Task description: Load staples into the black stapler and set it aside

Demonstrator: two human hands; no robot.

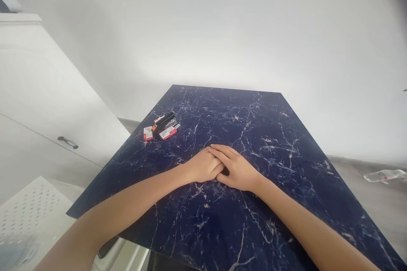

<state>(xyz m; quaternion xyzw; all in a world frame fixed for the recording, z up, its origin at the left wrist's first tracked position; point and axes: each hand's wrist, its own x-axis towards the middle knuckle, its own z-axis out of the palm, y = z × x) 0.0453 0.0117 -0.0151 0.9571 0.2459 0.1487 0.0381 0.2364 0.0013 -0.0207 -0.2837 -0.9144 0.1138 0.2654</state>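
Observation:
My left hand (203,165) rests on the dark blue marbled table (216,224), its fingers curled and partly covered. Over those fingers lies my right hand (237,168), with its own fingers stretched across them and the thumb apart below. No object shows in either hand. Beyond my left hand, toward the far left edge, a black item with an orange part (165,121) lies in a small cluster; its kind is hard to make out. Around it are small red-and-white packs, one in front (168,132) and another at the left (148,133).
A white cabinet (47,80) with a dark handle (68,142) stands at left. Below it is a white perforated surface (28,207). A pale wall (222,29) rises behind the table. On the floor at right lies a clear plastic item (384,175).

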